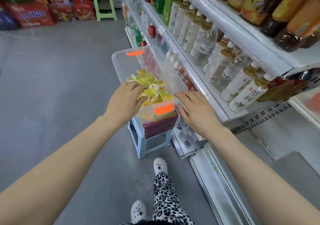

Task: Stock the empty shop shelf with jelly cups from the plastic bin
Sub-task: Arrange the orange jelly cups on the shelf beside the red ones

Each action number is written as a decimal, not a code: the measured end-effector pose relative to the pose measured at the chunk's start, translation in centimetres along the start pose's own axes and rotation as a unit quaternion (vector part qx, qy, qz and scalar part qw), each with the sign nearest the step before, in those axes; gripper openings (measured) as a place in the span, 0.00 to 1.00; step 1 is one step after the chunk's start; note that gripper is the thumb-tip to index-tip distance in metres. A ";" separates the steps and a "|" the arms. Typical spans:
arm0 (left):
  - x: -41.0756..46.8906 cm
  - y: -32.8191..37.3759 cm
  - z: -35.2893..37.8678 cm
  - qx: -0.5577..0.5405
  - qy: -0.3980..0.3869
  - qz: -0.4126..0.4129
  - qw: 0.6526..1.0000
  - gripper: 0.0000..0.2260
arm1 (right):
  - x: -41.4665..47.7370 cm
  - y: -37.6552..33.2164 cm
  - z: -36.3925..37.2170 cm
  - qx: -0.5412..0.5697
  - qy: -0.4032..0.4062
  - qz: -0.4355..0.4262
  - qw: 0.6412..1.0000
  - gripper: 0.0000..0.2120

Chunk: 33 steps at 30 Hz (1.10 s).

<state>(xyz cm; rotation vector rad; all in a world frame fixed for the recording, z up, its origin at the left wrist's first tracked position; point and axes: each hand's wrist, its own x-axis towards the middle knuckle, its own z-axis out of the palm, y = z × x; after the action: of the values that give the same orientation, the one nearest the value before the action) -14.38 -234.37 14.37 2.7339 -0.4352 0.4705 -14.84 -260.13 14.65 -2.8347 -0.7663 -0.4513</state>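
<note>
Head view, shop aisle, grey floor (52,72).

Bin: clear plastic bin (116,63), long and narrow, lying alongside the lower drinks shelf (214,103), its right wall just beside the shelf's front edge. An orange label (163,108) is on the near end wall, with a second one on the far end. The bin rests on a purple and gold box (160,126), and the box sits on a pale blue stool (143,145).

Contents: yellow jelly cups (153,84) are heaped in the near half of the bin. The far half shows bare clear plastic. More cups show through the near wall, left of the label.

Left hand (126,101): reached in over the left rim. The fingers lie curved on top of the heap and the thumb is against the cups on the near side. Cannot tell whether a cup is actually held.

Right hand (195,110): at the near right corner of the bin, wide, with fingers straight and spread. The fingertips are at the rim and the thumb is just beside the near label. It holds nothing.

Surroundings: rows of pale tea and water bottles (245,93) stand on the shelf right of the bin. Darker, orange-labelled bottles stand on the shelf above. At the far end of the aisle are a green stool (103,4) and stacked red packs (34,15), which are blurred. Lower frame: leopard-print trousers (166,198) and white shoes (160,165) on the floor, near the blue stool.
</note>
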 end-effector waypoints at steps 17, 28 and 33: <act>10.3 -13.4 11.0 0.010 -0.019 -0.156 0.988 0.11 | 19.4 3.4 19.7 0.135 -0.338 -0.061 0.930 0.23; 9.8 -15.4 12.6 0.039 -0.006 -0.152 0.988 0.13 | 21.9 -0.3 25.3 0.211 -0.390 -0.039 0.896 0.24; 11.5 -15.6 12.8 0.078 -0.057 -0.163 0.982 0.14 | 23.2 3.7 22.4 0.221 -0.364 0.059 0.903 0.21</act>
<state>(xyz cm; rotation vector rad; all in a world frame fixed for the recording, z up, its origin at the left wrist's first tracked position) 4.86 -227.81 3.00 2.9159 0.0298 0.2719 11.65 -247.21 1.02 -2.5394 -0.6704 0.7580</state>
